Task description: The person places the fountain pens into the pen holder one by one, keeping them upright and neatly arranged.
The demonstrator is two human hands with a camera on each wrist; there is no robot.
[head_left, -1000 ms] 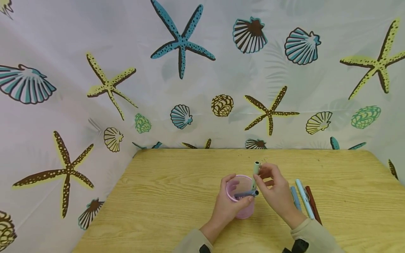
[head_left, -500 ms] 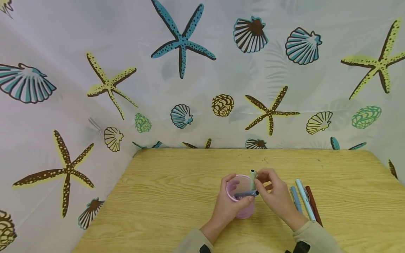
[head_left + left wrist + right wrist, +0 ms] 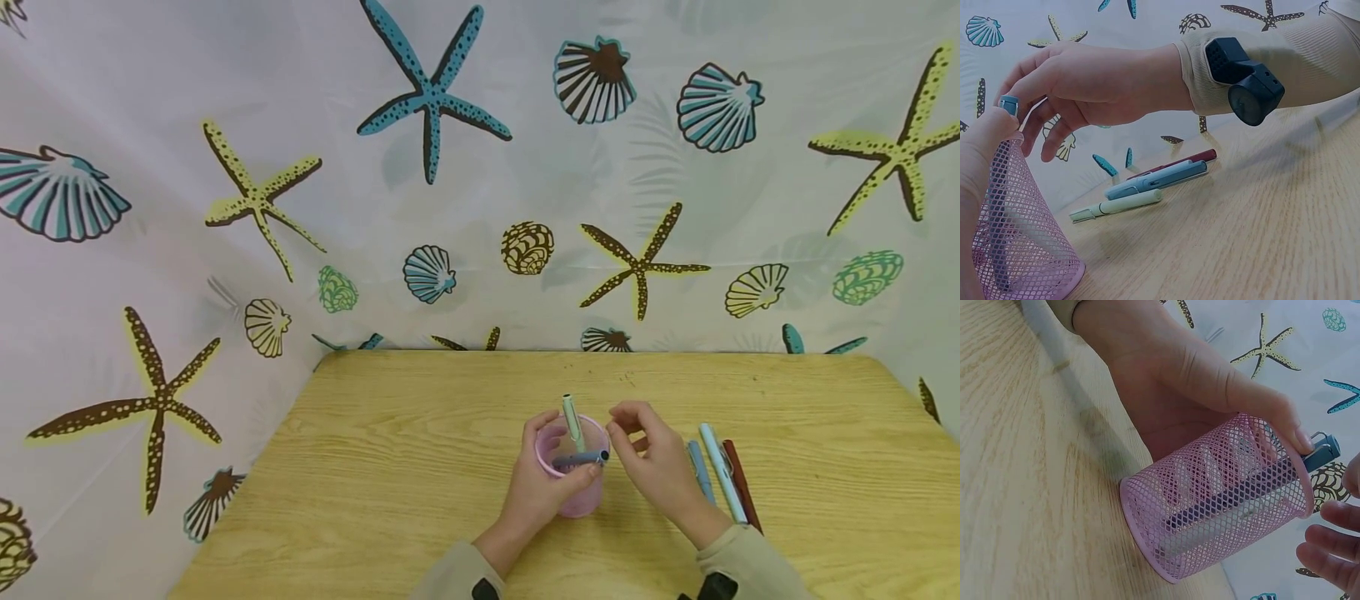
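- The pink mesh cup (image 3: 579,503) is held over the table (image 3: 375,467) side by the left hand (image 3: 538,492), its fingers clamped round the wall; were that grip loosened, the cup could probably be tipped by a knock.
- The pale green pen (image 3: 572,421) is stood in the cup, tilted and well above the rim; it could be caught by a passing sleeve or finger.
- The dark blue pen (image 3: 579,459) is leaned on the rim beside the left thumb, and could be pushed askew if the thumb is shifted.
- By the right hand (image 3: 651,457), loosely bent beside the rim, no pen is held; the rim could be bumped.
- The blue pen (image 3: 701,471), light blue pen (image 3: 722,471) and dark red pen (image 3: 741,483) are laid close together, so a neighbour could be rolled during a pick-up.
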